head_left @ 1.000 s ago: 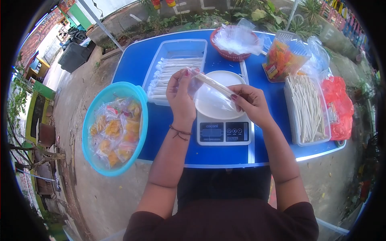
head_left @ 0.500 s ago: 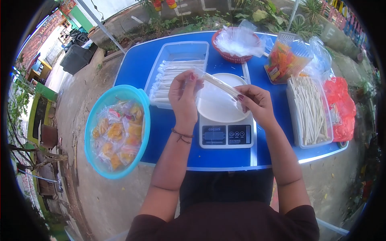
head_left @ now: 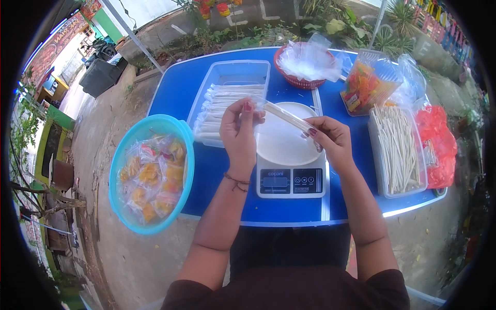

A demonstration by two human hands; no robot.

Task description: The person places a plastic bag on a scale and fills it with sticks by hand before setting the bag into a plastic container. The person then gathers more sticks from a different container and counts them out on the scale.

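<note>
My left hand is closed on one end of a slim packet of pale sticks in clear plastic. At its other end, my right hand pinches the same packet between thumb and fingers. The packet slants down to the right above a round white plate. Under the plate is a white digital kitchen scale; its display cannot be read. Behind my left hand, a clear plastic tub holds several similar wrapped packets.
A turquoise basin of bagged orange snacks is at left. A red basket of clear bags is at the back. On the right are a clear container of colourful packets, a box of loose sticks and a red plastic bag.
The camera view has tilted up slightly, so the table sits lower in the picture. Both hands keep hold of the packet, with only small shifts of the fingers.
</note>
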